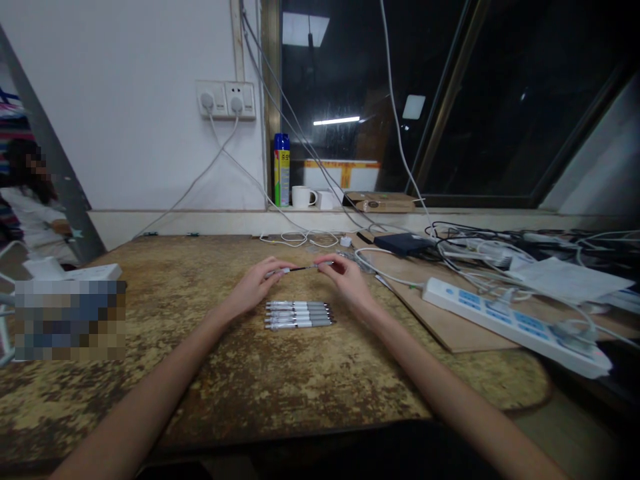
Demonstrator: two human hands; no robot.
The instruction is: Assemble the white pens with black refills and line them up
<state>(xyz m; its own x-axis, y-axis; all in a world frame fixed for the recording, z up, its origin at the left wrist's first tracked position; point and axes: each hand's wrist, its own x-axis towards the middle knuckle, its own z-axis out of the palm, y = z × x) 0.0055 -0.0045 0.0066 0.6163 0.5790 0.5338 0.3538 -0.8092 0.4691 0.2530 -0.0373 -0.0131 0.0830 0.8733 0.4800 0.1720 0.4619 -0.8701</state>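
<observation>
worn, mottled tabletop (300, 373) under a dark window; the left hand (257, 283) and right hand (347, 277) each pinch an end of a pen (301, 268), fingers closed on it, held level just above a row of pens (299, 315). it looks like a pen being fitted or pulled apart. bare table lies toward the near edge; a power strip (510, 323) and cables (480, 250) crowd the right.

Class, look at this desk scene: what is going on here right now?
A person holds one pen level between both hands, left hand at one end, right hand at the other, above a worn table. Four more pens lie in a neat row just below. A power strip and tangled cables sit to the right.
</observation>
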